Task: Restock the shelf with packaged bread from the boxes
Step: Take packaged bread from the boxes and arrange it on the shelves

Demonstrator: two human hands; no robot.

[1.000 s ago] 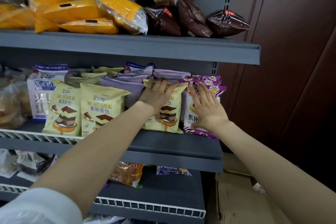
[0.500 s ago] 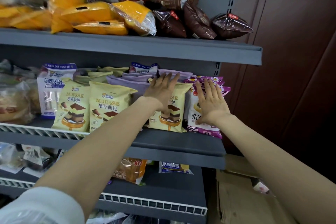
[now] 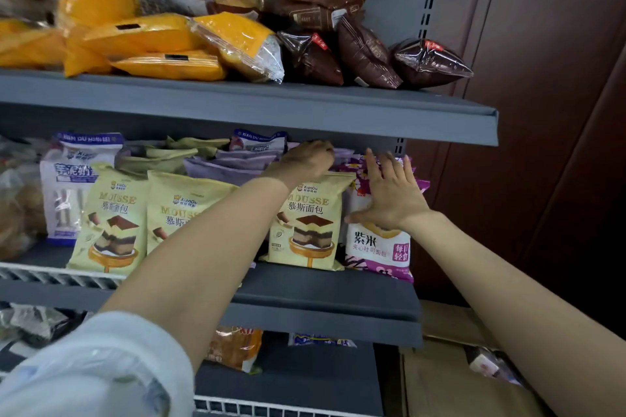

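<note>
Head view of a grey metal shelf unit [image 3: 325, 294] with three tiers visible. On the middle tier, an upright pale-yellow plastic mousse-bread packet [image 3: 310, 223] stands near the front edge, just left of an upright purple-and-white plastic purple-rice bread packet [image 3: 379, 247] at the right end of the row. The left hand [image 3: 310, 161] reaches over the top edge of the pale-yellow packet, fingers curled down behind that edge; whether they grasp this packet or the lilac packets [image 3: 233, 162] lying behind it cannot be told. The right hand [image 3: 393, 196] lies flat against the face of the purple-and-white packet, fingers straight and spread, pointing up, holding nothing. Farther left on the same tier stand two more pale-yellow mousse-bread packets [image 3: 111, 223], side by side, with a white-and-blue packet [image 3: 72, 179] behind them. The top tier carries orange-yellow plastic bread packets [image 3: 145, 41] at left and glossy dark-brown packets [image 3: 366, 54] at right. On the bottom tier lies a clear packet of golden-brown bread [image 3: 233, 349]. A brown cardboard box [image 3: 447, 382] sits on the floor at near right, beside the unit. A white sleeve [image 3: 95, 369] covers the left upper arm.
</note>
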